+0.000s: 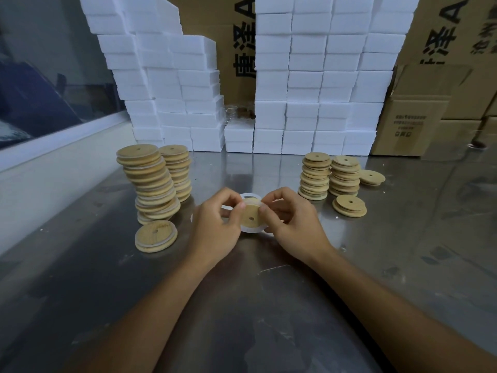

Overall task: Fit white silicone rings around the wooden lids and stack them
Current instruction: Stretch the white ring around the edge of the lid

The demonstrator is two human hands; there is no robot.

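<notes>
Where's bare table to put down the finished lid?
Free: the steel strip between the left stacks and right stacks, behind the hands; also the near table between the forearms. Crowded: front left, where a loose lid lies by the leaning stack, and right, with loose lids before those stacks. Both hands, left and right, hold the lid.

Matt pale wooden lids (251, 215), a seemingly rubbery white ring (250, 196), glossy scuffed metal table (242, 305), rough foam blocks (309, 76).
</notes>
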